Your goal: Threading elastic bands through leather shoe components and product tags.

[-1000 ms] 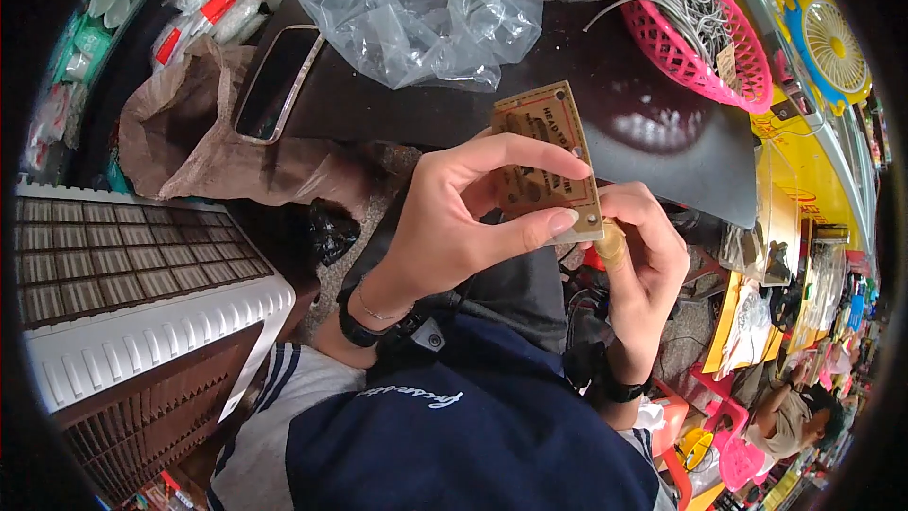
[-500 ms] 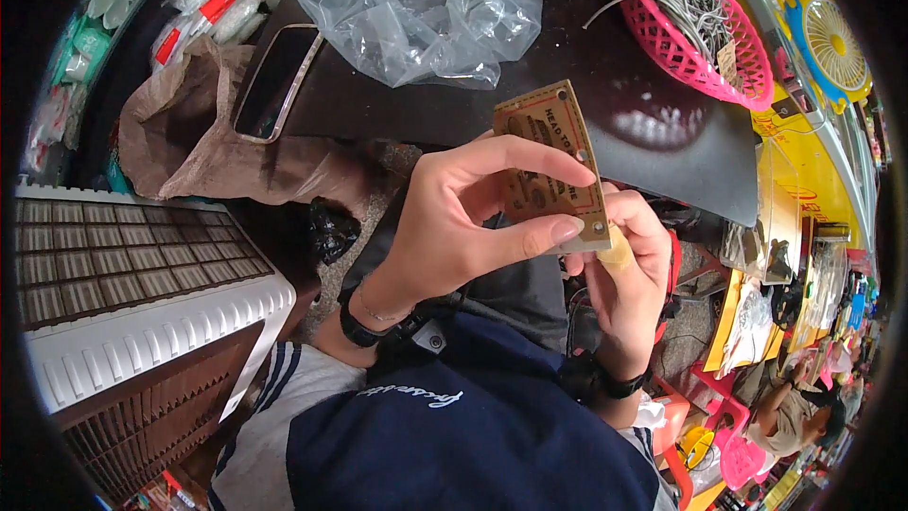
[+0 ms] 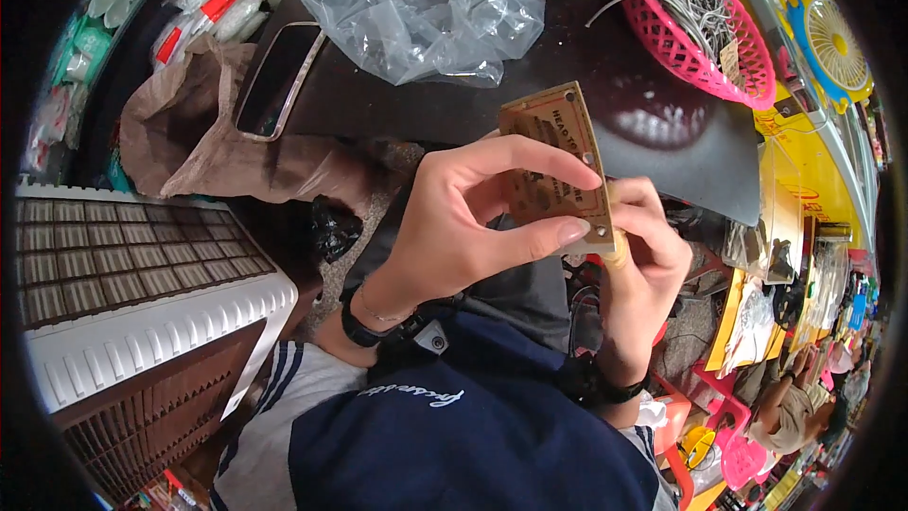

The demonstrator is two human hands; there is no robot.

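Note:
My left hand grips a small stack of brown printed cardboard cards, tilted upright in front of my chest. Its thumb presses the lower corner while its forefinger lies across the printed face. Dark print and a row of small round holes or studs show on the cards. Close against their right edge is my right hand, fingers curled and thumb bent in. A yellowish cover wraps its thumb. The cards partly hide these fingertips, so what they pinch cannot be made out.
A clear plastic bag of pale cards and a phone lie on the dark table. At the right, a pink basket holds grey wires. A white-and-brown slatted appliance stands left. Another person sits far right.
My right hand has shifted slightly right and up along the cards' edge, its fingers more curled. The cards have moved only a little to the right; my left hand keeps its grip.

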